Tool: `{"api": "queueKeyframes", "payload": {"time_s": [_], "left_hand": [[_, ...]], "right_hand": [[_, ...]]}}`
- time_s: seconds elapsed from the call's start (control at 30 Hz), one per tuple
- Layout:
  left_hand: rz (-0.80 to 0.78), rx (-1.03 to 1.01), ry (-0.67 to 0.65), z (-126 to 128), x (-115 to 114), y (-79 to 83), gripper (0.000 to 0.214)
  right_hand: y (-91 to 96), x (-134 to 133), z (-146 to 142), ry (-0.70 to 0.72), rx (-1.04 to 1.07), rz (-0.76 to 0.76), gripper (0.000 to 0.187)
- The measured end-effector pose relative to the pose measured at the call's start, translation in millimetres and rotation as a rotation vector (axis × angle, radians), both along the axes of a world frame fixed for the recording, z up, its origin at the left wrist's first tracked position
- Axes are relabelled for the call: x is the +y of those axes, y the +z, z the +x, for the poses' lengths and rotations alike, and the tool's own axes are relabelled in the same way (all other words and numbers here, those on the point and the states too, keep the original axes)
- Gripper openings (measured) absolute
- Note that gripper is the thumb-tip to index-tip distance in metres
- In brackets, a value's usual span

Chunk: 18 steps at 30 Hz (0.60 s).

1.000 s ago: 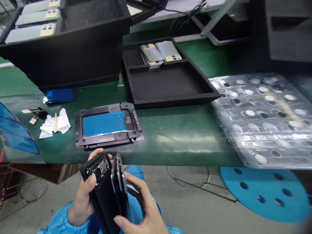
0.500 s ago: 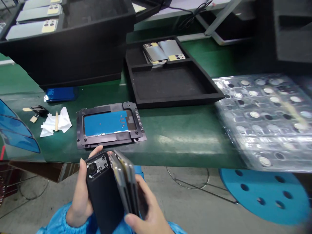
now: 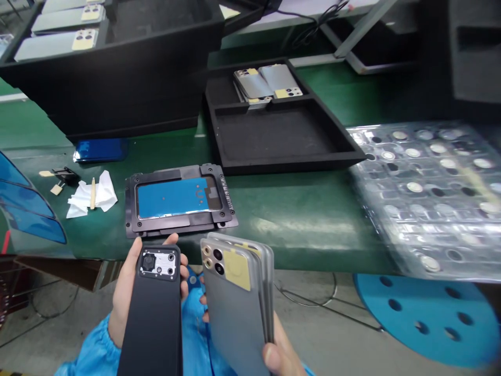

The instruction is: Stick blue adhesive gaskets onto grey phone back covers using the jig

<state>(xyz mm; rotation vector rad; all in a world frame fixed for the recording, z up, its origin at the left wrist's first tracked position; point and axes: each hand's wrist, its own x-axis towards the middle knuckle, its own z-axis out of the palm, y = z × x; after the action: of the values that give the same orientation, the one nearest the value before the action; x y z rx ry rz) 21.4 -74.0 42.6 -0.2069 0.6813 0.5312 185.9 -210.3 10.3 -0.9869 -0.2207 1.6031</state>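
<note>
My left hand (image 3: 127, 284) is closed round a black phone (image 3: 152, 318) with a silver camera plate (image 3: 159, 265), its back turned up to me. Fingertips show along the phone's right edge. Beside it, my right hand (image 3: 284, 350) grips a small stack of grey phone back covers (image 3: 235, 308), its thumb on the right edge. The front cover has camera rings and a yellow sticker (image 3: 237, 267). Both loads hang in front of the bench edge, apart from each other. Just beyond them on the bench lies a dark fixture frame (image 3: 180, 225) with a blue-filmed panel (image 3: 172, 198) in it.
A black tray (image 3: 289, 162) holds grey covers (image 3: 279, 78). Stacked black trays (image 3: 133, 78) rise at the left. White tissue (image 3: 105, 190) and a blue-wrapped item (image 3: 100, 150) lie nearby. Clear plastic trays (image 3: 430, 209) with round pieces are at the right, above a blue stool (image 3: 426, 318).
The stack in my right hand has turned from edge-on to show its grey face and moved right, away from the black phone. The phone has shifted slightly left and down.
</note>
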Motion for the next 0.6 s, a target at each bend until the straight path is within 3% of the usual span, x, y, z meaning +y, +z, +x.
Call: {"api": "queueKeyframes", "payload": {"time_s": [0.2,0.37,0.47,0.6], "left_hand": [[0.017,-0.100,-0.045,-2.0,6.7,-1.9,0.036],[0.140,-0.190,-0.062,-4.3,2.1,-1.6,0.039],[0.317,-0.279,-0.055,-4.7,-11.8,-3.2,0.049],[0.542,-0.262,-0.064,-4.0,-27.2,-5.2,0.058]], "right_hand": [[-22.5,-8.5,-2.6,-0.006,0.008,0.115,0.075],[-47.2,-19.4,-11.1,-0.020,-0.021,0.129,0.085],[-44.9,-22.9,-11.4,-0.024,-0.001,0.081,0.086],[-25.8,-20.8,-4.0,-0.019,-0.019,-0.088,0.089]]}}
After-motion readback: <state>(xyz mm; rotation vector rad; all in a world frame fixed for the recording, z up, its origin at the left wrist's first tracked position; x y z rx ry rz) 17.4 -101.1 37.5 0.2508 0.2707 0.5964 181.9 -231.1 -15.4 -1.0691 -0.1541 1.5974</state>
